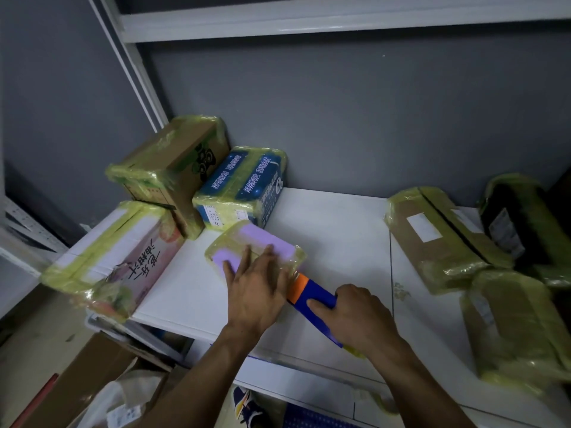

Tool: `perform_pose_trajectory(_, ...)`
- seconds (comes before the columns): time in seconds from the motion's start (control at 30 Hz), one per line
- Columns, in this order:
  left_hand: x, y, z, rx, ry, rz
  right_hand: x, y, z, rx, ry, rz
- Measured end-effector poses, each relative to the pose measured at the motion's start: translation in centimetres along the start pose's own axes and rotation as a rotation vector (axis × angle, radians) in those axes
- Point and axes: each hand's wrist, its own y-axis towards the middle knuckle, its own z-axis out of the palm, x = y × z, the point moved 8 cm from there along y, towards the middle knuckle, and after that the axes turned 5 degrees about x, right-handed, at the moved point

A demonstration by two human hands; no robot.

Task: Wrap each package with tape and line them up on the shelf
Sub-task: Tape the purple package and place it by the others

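A flat, rectangular purple package [244, 239], skinned in glossy yellowish tape, lies on the white shelf [333, 236] under my left hand [256, 285], fingers pressing flat. Its long axis slants toward my right hand [352, 313], which grips a blue-and-orange tape dispenser [312, 293] touching its edge.

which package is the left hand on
The small purple package mid-shelf, under the left hand, beside the blue tape dispenser the right hand grips; the others lie untouched.
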Motion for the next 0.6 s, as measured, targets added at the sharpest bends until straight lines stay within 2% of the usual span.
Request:
perform_pose_trajectory(0.2, -1.0, -0.3, -0.1, -0.093, -0.006, -0.044, -2.1, 0.6, -1.2, 0.012, 0.087, 0.101)
perform_pose_trajectory(0.37, -2.9, -0.1, 1.3, -0.033, 0.057, 0.047, -5.7, 0.0, -4.0, -0.100, 0.267, 0.153)
perform_pose_trajectory(0.5, -5.1, 0.8, 2.2, 0.014, 0.088, 0.069, -8.5, -0.9, -4.8, -0.181, 0.567, 0.140)
perform_pose_trajectory(0.6, -7.6, 1.1, 3.6, 0.077, 0.121, 0.193, -10.0, -1.2, -4.5, -0.189, 0.701, 0.143)
